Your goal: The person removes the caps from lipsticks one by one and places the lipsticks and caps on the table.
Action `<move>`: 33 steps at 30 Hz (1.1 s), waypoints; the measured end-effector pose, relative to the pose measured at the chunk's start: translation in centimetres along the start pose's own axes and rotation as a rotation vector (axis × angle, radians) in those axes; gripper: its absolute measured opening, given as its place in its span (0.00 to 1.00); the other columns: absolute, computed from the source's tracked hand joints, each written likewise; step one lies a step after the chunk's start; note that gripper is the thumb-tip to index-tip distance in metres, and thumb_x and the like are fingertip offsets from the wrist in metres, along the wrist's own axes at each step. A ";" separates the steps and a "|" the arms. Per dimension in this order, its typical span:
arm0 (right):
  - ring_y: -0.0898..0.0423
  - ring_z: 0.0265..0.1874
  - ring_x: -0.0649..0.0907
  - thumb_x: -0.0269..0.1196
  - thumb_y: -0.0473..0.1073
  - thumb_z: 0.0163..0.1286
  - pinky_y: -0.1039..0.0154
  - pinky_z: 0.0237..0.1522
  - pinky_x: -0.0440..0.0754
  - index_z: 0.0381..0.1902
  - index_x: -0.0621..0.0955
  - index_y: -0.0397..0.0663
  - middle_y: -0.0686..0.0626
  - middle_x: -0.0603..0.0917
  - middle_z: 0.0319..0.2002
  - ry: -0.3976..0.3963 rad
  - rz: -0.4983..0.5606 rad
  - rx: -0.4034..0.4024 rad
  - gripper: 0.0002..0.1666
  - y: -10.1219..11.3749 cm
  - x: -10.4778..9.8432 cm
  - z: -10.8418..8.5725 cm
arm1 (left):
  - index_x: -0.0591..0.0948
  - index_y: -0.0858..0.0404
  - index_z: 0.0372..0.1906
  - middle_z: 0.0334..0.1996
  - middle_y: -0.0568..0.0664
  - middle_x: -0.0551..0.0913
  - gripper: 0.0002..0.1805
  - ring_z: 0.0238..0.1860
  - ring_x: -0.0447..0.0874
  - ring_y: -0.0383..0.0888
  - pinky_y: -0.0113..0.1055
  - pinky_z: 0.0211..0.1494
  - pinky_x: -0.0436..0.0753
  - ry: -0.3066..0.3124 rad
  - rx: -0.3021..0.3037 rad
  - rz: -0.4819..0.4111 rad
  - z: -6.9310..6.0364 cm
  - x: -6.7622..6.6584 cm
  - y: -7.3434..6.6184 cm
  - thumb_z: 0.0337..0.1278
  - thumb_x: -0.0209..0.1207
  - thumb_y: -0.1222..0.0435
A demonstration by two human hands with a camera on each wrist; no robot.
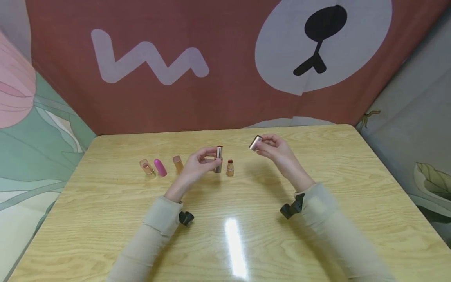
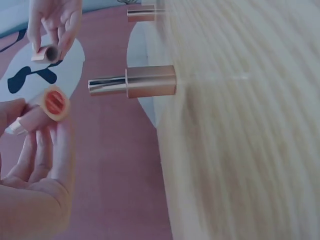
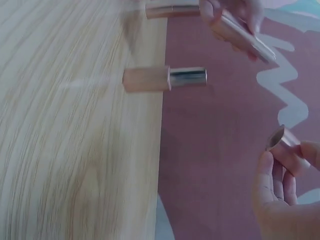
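Between fingers and thumb, my left hand [image 1: 193, 167] grips a rose-gold lipstick tube [image 1: 218, 166], upright above the table. Its red-marked end [image 2: 56, 103] faces the left wrist camera. My right hand [image 1: 280, 154] pinches a shiny metallic lipstick cap [image 1: 255, 143], tilted and raised off the table; its hollow mouth shows in the right wrist view. Just right of the left hand, an uncapped gold lipstick [image 1: 230, 168] stands on the tabletop. That same kind of tube, with a silver collar, shows blurred in the right wrist view.
Left of the left hand are an orange-gold tube [image 1: 178, 164], a magenta rounded piece [image 1: 160, 167] and a gold lipstick with a clear part [image 1: 147, 168]. The wooden table [image 1: 197, 243] meets a red cloth backdrop [image 1: 225, 105] behind. Part of another tube [image 2: 141, 14] tops the left wrist view.
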State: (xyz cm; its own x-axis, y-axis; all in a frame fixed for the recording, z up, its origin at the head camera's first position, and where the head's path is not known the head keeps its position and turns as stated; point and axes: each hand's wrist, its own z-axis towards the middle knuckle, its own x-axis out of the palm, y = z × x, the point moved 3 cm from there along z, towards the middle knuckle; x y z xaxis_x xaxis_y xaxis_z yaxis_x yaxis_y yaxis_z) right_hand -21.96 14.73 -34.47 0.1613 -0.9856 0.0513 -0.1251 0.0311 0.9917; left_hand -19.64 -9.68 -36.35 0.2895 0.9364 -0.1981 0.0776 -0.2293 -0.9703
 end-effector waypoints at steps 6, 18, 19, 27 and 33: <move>0.68 0.37 0.82 0.59 0.42 0.69 0.77 0.40 0.81 0.50 0.69 0.49 0.61 0.77 0.40 -0.009 -0.119 0.015 0.15 -0.1 -1.9 -0.2 | 0.69 0.63 0.65 0.60 0.59 0.74 0.27 0.61 0.76 0.56 0.42 0.60 0.78 -0.034 -0.039 0.010 0.3 -0.5 0.9 0.61 0.60 0.65; 0.73 0.39 0.80 0.64 0.43 0.66 0.74 0.51 0.71 0.44 0.74 0.61 0.70 0.79 0.38 -0.047 -0.249 -0.041 0.12 -0.4 -5.1 -0.3 | 0.72 0.64 0.62 0.58 0.59 0.76 0.25 0.62 0.73 0.53 0.35 0.56 0.77 -0.105 -0.101 0.047 1.2 -0.4 2.3 0.58 0.61 0.70; 0.73 0.40 0.80 0.64 0.43 0.66 0.75 0.52 0.71 0.44 0.74 0.61 0.71 0.79 0.37 -0.048 -0.257 -0.043 0.12 -0.4 -5.4 -0.3 | 0.73 0.64 0.61 0.58 0.59 0.76 0.25 0.61 0.74 0.53 0.35 0.56 0.77 -0.105 -0.100 0.046 1.3 -0.3 2.4 0.58 0.61 0.70; 0.74 0.41 0.80 0.64 0.49 0.65 0.75 0.52 0.71 0.47 0.74 0.62 0.70 0.78 0.39 -0.067 -0.325 0.001 0.14 -0.8 -7.6 -0.3 | 0.74 0.64 0.60 0.58 0.59 0.76 0.24 0.61 0.75 0.55 0.36 0.58 0.78 -0.081 -0.124 0.016 1.7 0.0 3.2 0.57 0.61 0.72; 0.74 0.41 0.78 0.63 0.50 0.67 0.76 0.51 0.71 0.50 0.74 0.59 0.71 0.76 0.39 -0.078 -0.399 0.008 0.15 -1.0 -8.9 -0.4 | 0.75 0.65 0.58 0.58 0.60 0.76 0.22 0.60 0.75 0.54 0.33 0.55 0.78 -0.077 -0.134 0.011 1.9 0.1 3.4 0.57 0.61 0.72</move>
State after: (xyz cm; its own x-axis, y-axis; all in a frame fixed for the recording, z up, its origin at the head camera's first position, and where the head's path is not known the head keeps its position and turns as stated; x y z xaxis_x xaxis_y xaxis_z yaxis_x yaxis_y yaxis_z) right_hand -22.83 23.52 -35.81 0.1243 -0.9296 -0.3470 -0.0750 -0.3575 0.9309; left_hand -21.16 -9.86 -39.93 0.2169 0.9503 -0.2235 0.2034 -0.2679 -0.9417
